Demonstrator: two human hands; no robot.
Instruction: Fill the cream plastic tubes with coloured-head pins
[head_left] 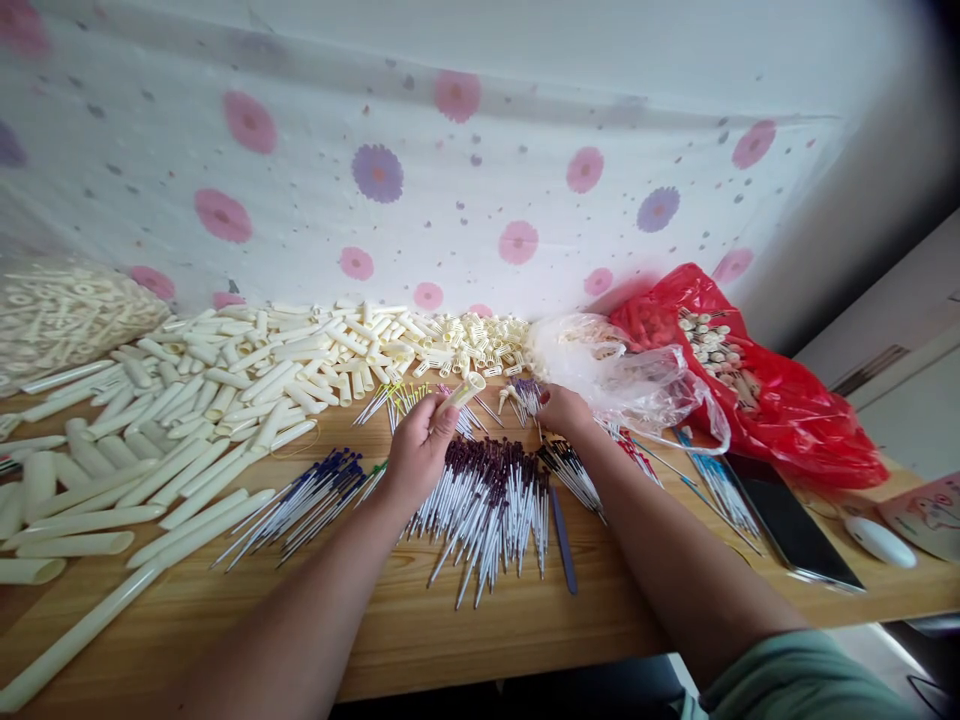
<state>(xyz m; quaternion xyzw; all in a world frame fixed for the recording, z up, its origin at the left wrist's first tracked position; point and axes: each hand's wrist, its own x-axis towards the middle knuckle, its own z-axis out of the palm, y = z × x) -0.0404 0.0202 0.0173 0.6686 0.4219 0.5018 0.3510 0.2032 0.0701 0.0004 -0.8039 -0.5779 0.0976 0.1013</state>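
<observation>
My left hand (422, 445) is closed around a cream pen barrel (466, 390), whose open end points up and away. Beyond the middle of the table, my right hand (564, 412) reaches to a small bunch of purple-tipped pen refills (527, 397). Its fingertips are mostly hidden, so whether they grip one is unclear. A small cream pointed part (507, 402) lies just left of those refills. Between my forearms spreads a large pile of dark maroon-tipped refills (487, 490). Black-tipped refills (571, 470) lie under my right wrist.
Cream barrels (247, 370) heap across the back and left, beside a clear bag of parts (71, 315). Blue-tipped refills (319, 490) lie left. A purple flat stick (563, 545), clear bag (622, 370), red bag (795, 420), phone (795, 520) and white mouse (879, 540) are right.
</observation>
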